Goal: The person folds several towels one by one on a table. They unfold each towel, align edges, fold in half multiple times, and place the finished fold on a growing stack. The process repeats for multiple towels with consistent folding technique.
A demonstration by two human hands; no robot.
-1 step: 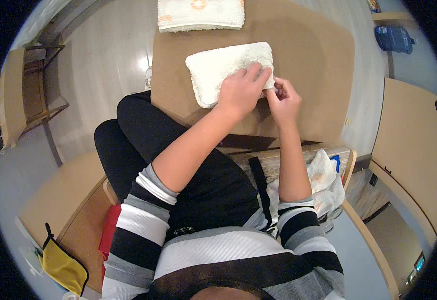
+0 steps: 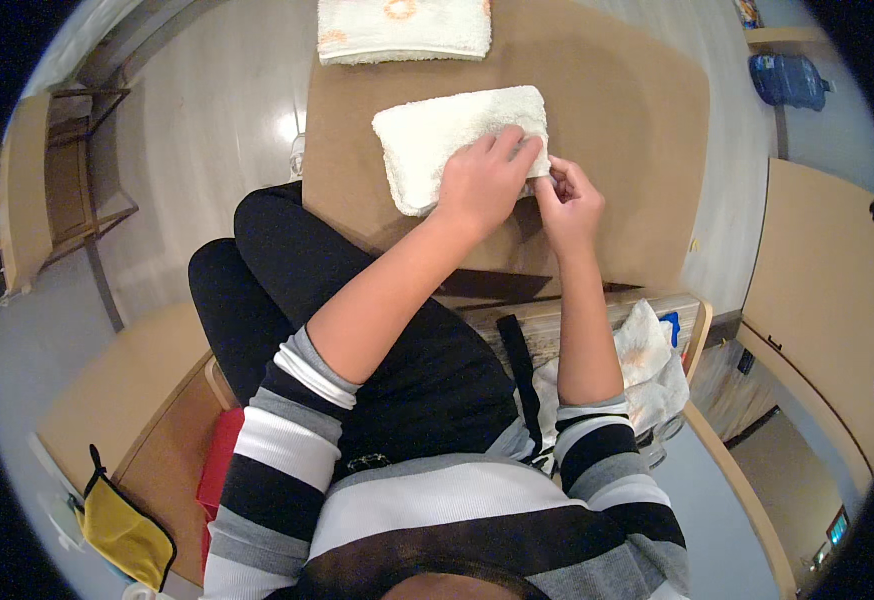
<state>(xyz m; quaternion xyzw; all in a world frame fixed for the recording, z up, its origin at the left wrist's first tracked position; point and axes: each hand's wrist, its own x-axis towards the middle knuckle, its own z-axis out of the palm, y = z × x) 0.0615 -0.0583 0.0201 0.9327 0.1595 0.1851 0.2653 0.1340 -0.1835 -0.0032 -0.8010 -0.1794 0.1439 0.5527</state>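
Both hands (image 2: 522,190) unmoved (as before) on the folded towel (image 2: 437,140)

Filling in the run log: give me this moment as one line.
left hand: flat on folded white towel | right hand: pinching its right edge | surface: brown table | beyond: second folded towel

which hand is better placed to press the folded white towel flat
Left, probably. The left hand already lies palm-down on the folded white towel, while the right hand only pinches its near right edge, mostly off the cloth.
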